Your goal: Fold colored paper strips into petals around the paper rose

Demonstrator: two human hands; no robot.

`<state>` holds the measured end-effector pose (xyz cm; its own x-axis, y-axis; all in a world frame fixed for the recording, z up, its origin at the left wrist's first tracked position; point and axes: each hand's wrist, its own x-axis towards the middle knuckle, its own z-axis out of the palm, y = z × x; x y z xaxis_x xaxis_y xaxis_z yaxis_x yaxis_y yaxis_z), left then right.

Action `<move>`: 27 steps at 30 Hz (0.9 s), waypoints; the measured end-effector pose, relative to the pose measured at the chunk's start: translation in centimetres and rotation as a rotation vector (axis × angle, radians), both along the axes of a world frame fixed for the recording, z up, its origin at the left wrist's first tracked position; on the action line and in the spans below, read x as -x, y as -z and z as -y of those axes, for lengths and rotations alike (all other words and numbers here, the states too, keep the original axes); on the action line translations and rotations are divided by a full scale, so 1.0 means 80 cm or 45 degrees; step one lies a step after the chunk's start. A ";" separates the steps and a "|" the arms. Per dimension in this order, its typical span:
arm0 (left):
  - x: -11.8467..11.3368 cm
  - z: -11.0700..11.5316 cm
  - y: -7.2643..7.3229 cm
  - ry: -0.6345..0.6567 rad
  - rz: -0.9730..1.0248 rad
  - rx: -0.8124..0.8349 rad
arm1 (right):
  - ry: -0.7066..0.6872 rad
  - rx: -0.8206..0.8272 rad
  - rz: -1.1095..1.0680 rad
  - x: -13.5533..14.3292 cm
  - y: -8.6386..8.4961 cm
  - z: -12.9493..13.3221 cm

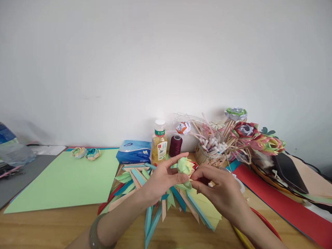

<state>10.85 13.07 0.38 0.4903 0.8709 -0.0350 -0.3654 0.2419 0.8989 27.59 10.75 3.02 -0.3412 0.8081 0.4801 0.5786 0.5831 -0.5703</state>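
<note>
A folded paper flower, pale green with yellow and red petals on its right side, is held up above the table. My left hand closes round its left side, thumb in front and index finger stretched along the top. From the right, my right hand pinches at the red and yellow edge, its fingertips pressed together and partly hidden. Under both hands lies a spread of folded paper strips in blue, green, peach and red.
Behind the hands stand a blue tissue pack, a bottle and a maroon thread spool. A basket bears sticks and paper flowers. Green paper with two small paper flowers lies left, red paper right.
</note>
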 end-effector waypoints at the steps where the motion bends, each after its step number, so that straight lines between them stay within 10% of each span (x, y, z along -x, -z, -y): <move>1: 0.001 -0.001 -0.001 -0.001 0.007 0.011 | -0.024 0.017 -0.006 -0.001 0.000 0.000; 27: -0.004 -0.006 0.006 -0.024 0.067 0.120 | -0.012 0.035 0.074 -0.004 0.000 -0.001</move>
